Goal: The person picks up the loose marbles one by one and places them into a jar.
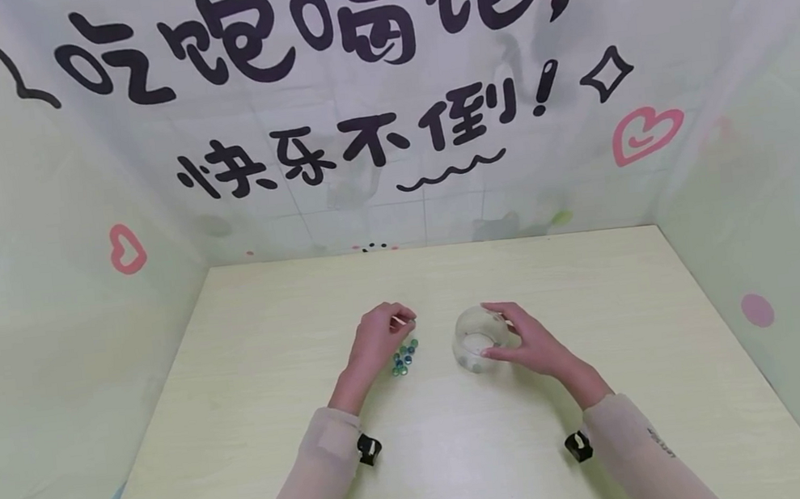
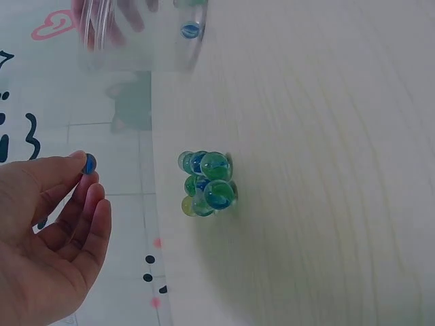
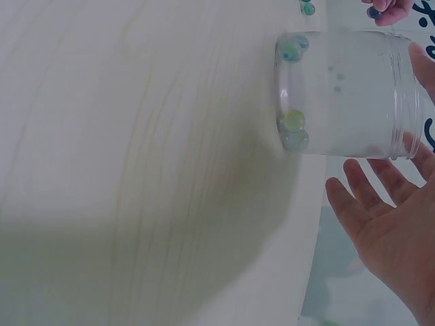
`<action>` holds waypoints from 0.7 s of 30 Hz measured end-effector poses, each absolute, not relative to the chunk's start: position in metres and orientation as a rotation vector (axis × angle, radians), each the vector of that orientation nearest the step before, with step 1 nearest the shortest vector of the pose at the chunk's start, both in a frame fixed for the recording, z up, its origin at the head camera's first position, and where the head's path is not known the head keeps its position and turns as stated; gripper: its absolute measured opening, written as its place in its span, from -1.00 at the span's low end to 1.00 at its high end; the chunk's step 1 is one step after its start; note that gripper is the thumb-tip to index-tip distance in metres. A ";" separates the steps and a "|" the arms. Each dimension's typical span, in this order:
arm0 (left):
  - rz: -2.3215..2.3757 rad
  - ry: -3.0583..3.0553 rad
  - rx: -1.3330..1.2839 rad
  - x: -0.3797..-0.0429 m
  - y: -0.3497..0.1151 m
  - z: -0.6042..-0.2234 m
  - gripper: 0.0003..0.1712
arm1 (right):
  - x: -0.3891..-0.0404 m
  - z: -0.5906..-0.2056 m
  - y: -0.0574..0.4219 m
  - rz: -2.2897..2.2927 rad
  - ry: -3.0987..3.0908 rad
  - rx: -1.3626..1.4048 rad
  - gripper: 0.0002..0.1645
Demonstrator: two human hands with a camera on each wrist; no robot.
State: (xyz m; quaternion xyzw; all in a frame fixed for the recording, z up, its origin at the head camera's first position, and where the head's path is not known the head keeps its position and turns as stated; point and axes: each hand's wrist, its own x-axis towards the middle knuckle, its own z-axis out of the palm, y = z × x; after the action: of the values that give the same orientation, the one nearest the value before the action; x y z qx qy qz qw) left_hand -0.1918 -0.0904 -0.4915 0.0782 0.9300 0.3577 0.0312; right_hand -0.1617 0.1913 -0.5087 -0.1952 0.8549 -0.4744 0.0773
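My left hand (image 1: pixel 377 337) pinches a blue glass marble (image 2: pixel 89 164) between thumb and fingertip, raised above the table. Just beneath it, several green and blue marbles (image 2: pixel 216 194) lie in a tight cluster on the wood. To the right stands a clear jar (image 3: pixel 353 95), upright, with a threaded neck and an uncovered mouth. Inside, several marbles (image 3: pixel 293 121) rest on its bottom. My right hand (image 1: pixel 536 345) holds the jar near the rim, thumb on the near side and fingers around the far side.
The pale wooden tabletop (image 1: pixel 268 320) ends at a back wall sheet (image 1: pixel 397 217) with black lettering. Light sheets also hang along the left and right sides. A black wrist mount (image 1: pixel 370 449) sits by the left cuff, another (image 1: pixel 578 446) by the right.
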 end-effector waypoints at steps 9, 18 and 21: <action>1.134 2.847 0.280 -0.187 -0.083 -0.480 -0.84 | -0.167 -0.508 0.186 -1.426 2.553 -0.623 -0.06; 1.221 2.792 0.371 -0.180 -0.075 -0.473 -0.85 | -0.168 -0.510 0.182 -1.417 2.559 -0.622 -0.07; 1.229 2.782 0.410 -0.177 -0.071 -0.472 -0.86 | -0.168 -0.510 0.182 -1.416 2.562 -0.628 -0.08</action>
State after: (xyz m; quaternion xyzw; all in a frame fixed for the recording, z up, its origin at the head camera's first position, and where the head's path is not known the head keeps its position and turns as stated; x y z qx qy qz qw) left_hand -0.1773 -0.0707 -0.4720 0.1336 0.9059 0.4002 0.0365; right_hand -0.1680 0.1822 -0.5100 -0.2091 0.8534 -0.4717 0.0739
